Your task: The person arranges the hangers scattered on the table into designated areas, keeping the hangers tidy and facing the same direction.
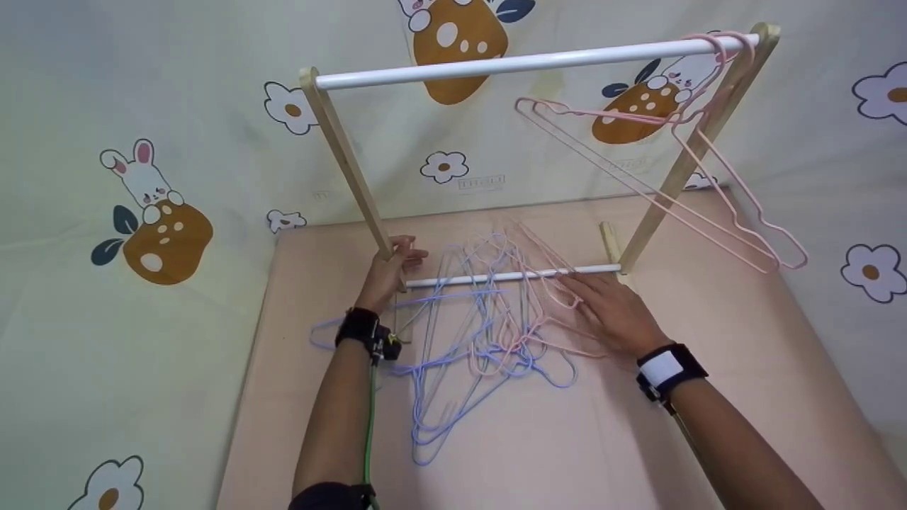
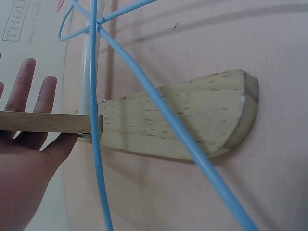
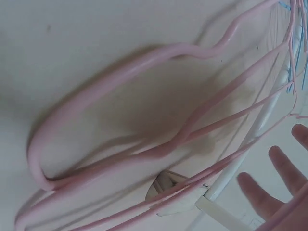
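A rack stands on the surface, its white top rail (image 1: pixel 531 65) held between wooden posts. My left hand (image 1: pixel 385 278) touches the bottom of the left post (image 1: pixel 346 159); in the left wrist view its fingers stretch out behind the wood. My right hand (image 1: pixel 615 315) lies with extended fingers over pink hangers (image 3: pixel 106 82) near the right end of the lower rail (image 1: pixel 595 269). Blue hangers (image 1: pixel 416 404) lie tangled with pink ones between both hands. Pink hangers (image 1: pixel 623 115) also hang from the top rail's right end.
A wooden foot (image 2: pixel 183 120) of the rack rests flat beneath a blue hanger wire. Behind the rack, a patterned wall cloth (image 1: pixel 234 177) meets the back edge of the pink surface (image 1: pixel 553 439).
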The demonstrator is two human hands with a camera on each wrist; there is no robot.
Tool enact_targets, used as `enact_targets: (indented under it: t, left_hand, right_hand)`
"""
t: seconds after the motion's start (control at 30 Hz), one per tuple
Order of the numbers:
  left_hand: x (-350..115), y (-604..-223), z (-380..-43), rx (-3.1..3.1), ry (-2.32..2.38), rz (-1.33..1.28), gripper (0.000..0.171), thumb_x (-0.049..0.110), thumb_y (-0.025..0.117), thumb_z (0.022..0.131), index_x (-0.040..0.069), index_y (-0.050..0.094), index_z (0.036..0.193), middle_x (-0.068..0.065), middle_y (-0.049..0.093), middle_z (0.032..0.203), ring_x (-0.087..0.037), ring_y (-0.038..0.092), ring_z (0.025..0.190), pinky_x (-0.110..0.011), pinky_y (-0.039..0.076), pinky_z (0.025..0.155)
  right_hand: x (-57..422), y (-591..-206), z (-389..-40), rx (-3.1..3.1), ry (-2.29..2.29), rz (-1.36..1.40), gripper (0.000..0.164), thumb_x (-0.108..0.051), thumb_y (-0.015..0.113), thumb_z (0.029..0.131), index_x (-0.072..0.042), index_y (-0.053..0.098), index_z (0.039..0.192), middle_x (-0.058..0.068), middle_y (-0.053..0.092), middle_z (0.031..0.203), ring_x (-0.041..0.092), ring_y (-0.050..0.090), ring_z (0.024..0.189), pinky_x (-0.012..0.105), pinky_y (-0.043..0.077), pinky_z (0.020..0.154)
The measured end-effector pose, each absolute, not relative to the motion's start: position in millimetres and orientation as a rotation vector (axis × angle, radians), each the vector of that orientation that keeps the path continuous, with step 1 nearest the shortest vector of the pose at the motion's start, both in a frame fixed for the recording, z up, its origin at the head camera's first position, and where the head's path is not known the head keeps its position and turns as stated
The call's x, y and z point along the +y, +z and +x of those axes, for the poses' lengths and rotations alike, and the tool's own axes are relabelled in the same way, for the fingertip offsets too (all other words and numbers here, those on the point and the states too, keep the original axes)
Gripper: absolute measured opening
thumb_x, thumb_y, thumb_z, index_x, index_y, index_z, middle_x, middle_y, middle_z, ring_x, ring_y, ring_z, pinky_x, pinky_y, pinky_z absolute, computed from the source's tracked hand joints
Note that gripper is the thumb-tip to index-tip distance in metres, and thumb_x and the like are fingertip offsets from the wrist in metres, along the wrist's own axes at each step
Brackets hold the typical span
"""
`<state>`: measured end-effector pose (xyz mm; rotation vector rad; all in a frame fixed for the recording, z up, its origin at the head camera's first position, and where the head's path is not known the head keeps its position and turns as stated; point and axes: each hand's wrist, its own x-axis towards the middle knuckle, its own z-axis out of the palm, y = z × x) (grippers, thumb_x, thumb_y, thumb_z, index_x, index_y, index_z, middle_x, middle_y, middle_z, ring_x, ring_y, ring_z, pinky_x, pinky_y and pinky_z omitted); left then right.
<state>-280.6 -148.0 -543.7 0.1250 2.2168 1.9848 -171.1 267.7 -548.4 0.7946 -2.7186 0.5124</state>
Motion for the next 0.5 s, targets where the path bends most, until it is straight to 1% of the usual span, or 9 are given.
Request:
enact_targets:
  t: [0.03, 0.07, 0.13, 0.2, 0.23, 0.33, 0.4, 0.5]
  left_hand:
    - [-147.7, -543.9, -281.0, 2.198, 2.004, 0.123, 0.050, 0.052, 0.043, 0.101, 0.013, 0.052, 0.131, -0.016, 0.067, 0.119, -0.039, 0.058, 0.119, -0.047, 0.043, 0.069]
    - [-147.3, -544.1, -281.4, 2.173, 2.030, 0.123, 0.050, 0.050, 0.044, 0.102, 0.011, 0.051, 0.131, -0.018, 0.067, 0.119, -0.041, 0.057, 0.119, -0.049, 0.046, 0.074]
    - [-146.4, -544.7, -282.2, 2.118, 2.086, 0.119, 0.049, 0.047, 0.046, 0.102, 0.008, 0.051, 0.130, -0.023, 0.065, 0.120, -0.046, 0.054, 0.119, -0.052, 0.046, 0.089]
    - [-145.5, -545.1, -282.8, 2.062, 2.144, 0.118, 0.046, 0.042, 0.048, 0.102, 0.005, 0.050, 0.129, -0.028, 0.063, 0.120, -0.051, 0.051, 0.120, -0.055, 0.041, 0.101]
    - [-145.1, -545.4, -283.0, 2.035, 2.169, 0.117, 0.046, 0.041, 0.049, 0.102, 0.003, 0.050, 0.129, -0.031, 0.062, 0.120, -0.053, 0.049, 0.120, -0.057, 0.037, 0.104]
    - [-144.9, -545.4, -282.6, 2.049, 2.157, 0.107, 0.046, 0.042, 0.048, 0.102, 0.004, 0.050, 0.129, -0.030, 0.062, 0.120, -0.053, 0.049, 0.121, -0.058, 0.035, 0.105]
    - [-145.0, -545.7, -282.7, 2.049, 2.155, 0.106, 0.047, 0.042, 0.048, 0.102, 0.004, 0.050, 0.129, -0.029, 0.062, 0.120, -0.053, 0.049, 0.121, -0.058, 0.035, 0.105]
    - [-145.0, -545.9, -282.8, 2.050, 2.151, 0.109, 0.048, 0.043, 0.048, 0.102, 0.003, 0.050, 0.129, -0.030, 0.062, 0.120, -0.053, 0.049, 0.121, -0.058, 0.035, 0.105]
  right_hand:
    - [268.0, -547.6, -171.7, -2.694, 0.492, 0.793, 0.057, -0.015, 0.062, 0.096, -0.022, 0.044, 0.149, 0.006, 0.052, 0.142, 0.030, 0.047, 0.131, 0.052, 0.041, 0.100]
    - [268.3, -546.5, -172.1, -2.670, 0.472, 0.791, 0.057, -0.015, 0.063, 0.095, -0.021, 0.044, 0.149, 0.005, 0.054, 0.140, 0.030, 0.049, 0.128, 0.052, 0.043, 0.098]
    - [268.7, -543.6, -173.6, -2.627, 0.442, 0.784, 0.056, -0.015, 0.064, 0.095, -0.021, 0.046, 0.148, 0.004, 0.058, 0.135, 0.028, 0.054, 0.122, 0.048, 0.045, 0.096]
    - [268.9, -540.6, -175.0, -2.587, 0.434, 0.766, 0.053, -0.017, 0.063, 0.096, -0.020, 0.048, 0.146, 0.003, 0.062, 0.129, 0.026, 0.058, 0.116, 0.045, 0.048, 0.093]
    - [268.9, -538.9, -175.7, -2.575, 0.434, 0.750, 0.050, -0.018, 0.062, 0.096, -0.020, 0.050, 0.145, 0.003, 0.063, 0.127, 0.025, 0.059, 0.113, 0.044, 0.049, 0.091]
    - [268.2, -534.1, -177.5, -2.547, 0.471, 0.688, 0.041, -0.023, 0.061, 0.098, -0.021, 0.057, 0.140, 0.003, 0.066, 0.120, 0.023, 0.062, 0.107, 0.043, 0.051, 0.085]
    - [267.2, -530.8, -178.2, -2.545, 0.520, 0.641, 0.036, -0.025, 0.060, 0.099, -0.020, 0.061, 0.134, 0.002, 0.067, 0.118, 0.024, 0.063, 0.106, 0.044, 0.052, 0.082]
    - [264.8, -525.1, -178.7, -2.552, 0.630, 0.581, 0.027, -0.025, 0.061, 0.099, -0.015, 0.069, 0.123, 0.002, 0.069, 0.112, 0.024, 0.065, 0.101, 0.045, 0.053, 0.077]
